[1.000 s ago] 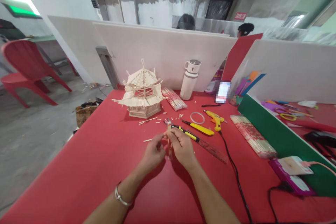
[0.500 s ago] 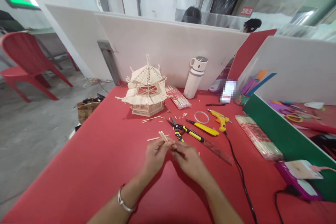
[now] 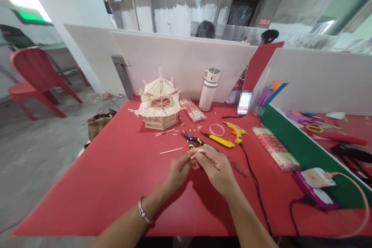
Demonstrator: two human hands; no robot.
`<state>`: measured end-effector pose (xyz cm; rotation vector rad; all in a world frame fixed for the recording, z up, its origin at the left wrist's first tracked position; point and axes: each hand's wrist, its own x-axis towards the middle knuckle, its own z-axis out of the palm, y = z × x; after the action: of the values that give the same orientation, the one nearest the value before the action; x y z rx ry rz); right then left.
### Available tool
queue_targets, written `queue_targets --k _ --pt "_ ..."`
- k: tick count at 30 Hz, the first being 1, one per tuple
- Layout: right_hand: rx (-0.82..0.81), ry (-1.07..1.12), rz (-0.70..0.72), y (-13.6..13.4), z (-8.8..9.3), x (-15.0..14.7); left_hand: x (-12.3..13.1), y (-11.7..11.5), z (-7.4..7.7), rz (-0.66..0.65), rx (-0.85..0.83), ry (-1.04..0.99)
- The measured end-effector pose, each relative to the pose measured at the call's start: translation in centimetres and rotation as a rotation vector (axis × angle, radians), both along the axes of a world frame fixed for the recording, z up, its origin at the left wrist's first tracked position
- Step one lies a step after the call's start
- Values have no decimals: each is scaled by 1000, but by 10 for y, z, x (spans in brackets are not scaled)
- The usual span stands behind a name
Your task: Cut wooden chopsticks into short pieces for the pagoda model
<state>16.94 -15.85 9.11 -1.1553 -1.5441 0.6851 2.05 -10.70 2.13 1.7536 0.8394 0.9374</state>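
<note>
My left hand and my right hand meet above the red table, fingertips pinched together. Between them a bit of the short wooden sticks shows; most of it is hidden by my fingers. Just beyond my fingertips lie black-and-yellow pliers, partly covered by my hands. A single thin stick rests on the table left of the pliers. Farther back stands a pagoda model built of pale wooden sticks, with small cut pieces scattered in front of it.
A yellow utility knife, a clear ring and a yellow glue gun with a black cord lie right of centre. Packs of sticks, a white bottle, a reddish ruler and a green divider are around.
The sticks that stood up from my left fingers are now mostly covered. My right hand has come up and over, closer to the left. The view has shifted.
</note>
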Motion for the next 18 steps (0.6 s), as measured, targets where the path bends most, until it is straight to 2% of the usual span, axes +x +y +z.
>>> queue_targets --k 3,4,6,7,9,10,12,14,15,16,18 --pt "88 304 -241 5 7 15 -7 -2 7 -110 73 159" --pt "159 453 -335 7 15 26 -11 -3 8 -112 100 242" --pt "329 755 -418 9 36 54 -19 -3 7 -87 179 412" --pt "417 851 -454 9 47 68 -23 -1 7 -95 221 477" --pt "575 900 -595 11 63 89 -30 9 9 -116 330 570" --pt "499 868 -565 13 65 94 -32 18 12 -85 397 605" --pt "271 819 -477 18 54 89 -34 46 19 63 457 686" --pt "16 707 -448 26 29 73 -32 82 27 274 389 826" --pt "-92 636 -425 30 14 64 -31 101 29 315 334 956" --pt "-164 590 -415 33 0 56 -30 120 31 290 298 1075" --pt "-239 527 -407 39 -21 46 -29 150 31 240 281 1114"
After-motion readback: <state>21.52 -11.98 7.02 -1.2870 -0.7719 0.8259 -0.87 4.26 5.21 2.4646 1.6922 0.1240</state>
